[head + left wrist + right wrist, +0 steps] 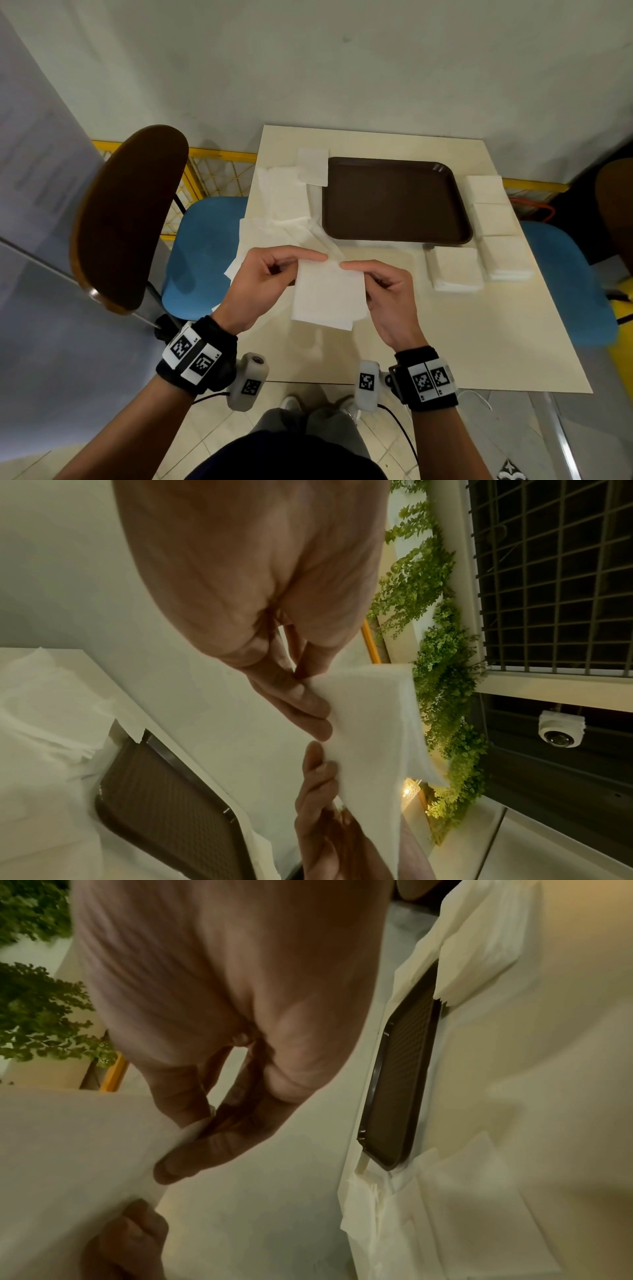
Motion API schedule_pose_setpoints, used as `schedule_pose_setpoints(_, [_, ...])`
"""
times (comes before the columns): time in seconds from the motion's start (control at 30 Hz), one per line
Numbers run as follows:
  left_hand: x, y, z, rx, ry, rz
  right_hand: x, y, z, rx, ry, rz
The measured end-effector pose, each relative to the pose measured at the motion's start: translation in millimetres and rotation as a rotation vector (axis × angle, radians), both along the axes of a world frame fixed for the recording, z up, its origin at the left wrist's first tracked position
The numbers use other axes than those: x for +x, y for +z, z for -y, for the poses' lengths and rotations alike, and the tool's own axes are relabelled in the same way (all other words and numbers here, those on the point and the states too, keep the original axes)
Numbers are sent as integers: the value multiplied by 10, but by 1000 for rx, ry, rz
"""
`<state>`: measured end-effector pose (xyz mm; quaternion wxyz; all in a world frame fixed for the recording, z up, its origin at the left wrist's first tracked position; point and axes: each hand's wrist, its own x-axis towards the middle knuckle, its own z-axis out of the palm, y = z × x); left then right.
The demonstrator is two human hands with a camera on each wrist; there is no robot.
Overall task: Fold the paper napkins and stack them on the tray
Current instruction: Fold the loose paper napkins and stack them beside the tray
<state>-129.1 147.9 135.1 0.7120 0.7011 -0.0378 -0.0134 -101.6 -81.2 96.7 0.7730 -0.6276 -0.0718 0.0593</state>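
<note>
A cream tabletop (445, 335) fills the centre and right of the head view, with a blue chair seat (202, 253) at its left edge and a dark brown chair back (126, 219) further left. A dark brown tray (394, 202) lies in the upper middle of the tabletop with nothing on it. Left of the tray spreads a loose heap of unfolded napkins (284, 202); right of it, along the tabletop's right edge, sit folded napkin stacks (493, 222). Lower centre, above the bare tabletop, both hands hold one white napkin (327, 294) by its top edge: the left hand (260, 287) pinches the upper left corner between thumb and forefinger, the right hand (387, 298) pinches the upper right corner likewise, their fingertips nearly meeting. The napkin hangs below them as a rough square.
</note>
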Motion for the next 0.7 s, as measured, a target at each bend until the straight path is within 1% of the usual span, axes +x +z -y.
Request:
schedule_pose_setpoints(0.2, [22, 4, -25, -21, 13, -33, 21, 57, -36, 60, -7, -19])
schedule_pose_setpoints(0.4, [36, -22, -38, -44, 35, -13, 37, 9, -69, 42, -32, -43])
schedule_pose_setpoints(0.57, [54, -45, -49, -45, 65, -48, 25, 13, -86, 131, -18, -26])
schedule_pose_setpoints(0.63, [69, -53, -52, -30, 79, -40, 29, 15, -69, 98, -13, 25])
schedule_pose_setpoints(0.7, [91, -54, -37, 55, 94, 10, 40, 4, -37, -5, -21, 88])
